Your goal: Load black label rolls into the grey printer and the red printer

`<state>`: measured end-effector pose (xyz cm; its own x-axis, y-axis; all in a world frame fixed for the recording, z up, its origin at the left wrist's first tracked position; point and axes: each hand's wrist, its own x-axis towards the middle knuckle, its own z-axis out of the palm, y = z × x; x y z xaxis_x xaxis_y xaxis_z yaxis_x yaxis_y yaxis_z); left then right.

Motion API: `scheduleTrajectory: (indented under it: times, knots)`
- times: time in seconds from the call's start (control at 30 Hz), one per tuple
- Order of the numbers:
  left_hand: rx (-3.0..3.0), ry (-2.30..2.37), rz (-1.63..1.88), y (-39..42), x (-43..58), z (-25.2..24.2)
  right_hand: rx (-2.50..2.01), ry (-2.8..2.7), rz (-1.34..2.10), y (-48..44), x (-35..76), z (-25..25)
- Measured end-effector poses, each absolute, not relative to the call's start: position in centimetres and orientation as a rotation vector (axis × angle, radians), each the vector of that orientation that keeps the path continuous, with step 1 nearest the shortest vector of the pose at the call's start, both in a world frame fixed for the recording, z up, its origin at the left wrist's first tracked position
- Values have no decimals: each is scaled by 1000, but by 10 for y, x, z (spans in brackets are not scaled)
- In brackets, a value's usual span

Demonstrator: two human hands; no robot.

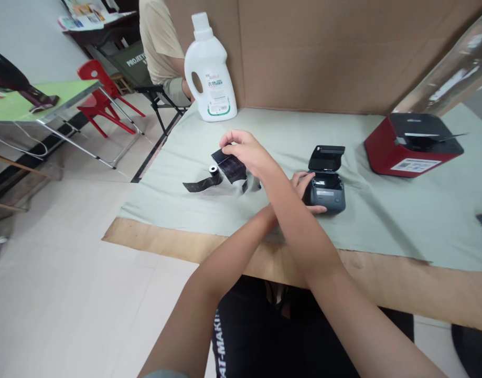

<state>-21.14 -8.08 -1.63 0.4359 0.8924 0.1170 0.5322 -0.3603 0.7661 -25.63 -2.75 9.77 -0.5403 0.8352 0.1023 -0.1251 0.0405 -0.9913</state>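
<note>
My forearms cross, the right one above the left. My left hand (301,189) grips the left side of a small dark grey label printer (331,202), its thumb along the front edge and fingers over the rim. The printer's black lid (327,157) stands raised and its inside shows. At the left, my right hand (246,152) pinches the upper end of a crumpled, shiny black strip (233,167). Beside that strip lies a small black roll with a white core (213,170), its loose tail (195,186) stretched leftward on the cloth.
A white detergent bottle (211,79) stands at the back left of the cloth-covered table (162,205). At the right sits a red and black box-shaped device (409,147). Cardboard (323,58) walls the rear. A seated person (162,47) is partly visible behind it.
</note>
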Motion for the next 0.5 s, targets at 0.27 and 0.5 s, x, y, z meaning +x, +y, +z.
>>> scheduleTrajectory:
  times: [0.27, 0.5]
  knots:
    - [2059, 1188, 734, -82, -211, -20, -539, -1318, 1835, -27, -258, 104]
    - [2073, 1188, 734, -80, -210, -20, -734, -1479, 1795, -24, -258, 101]
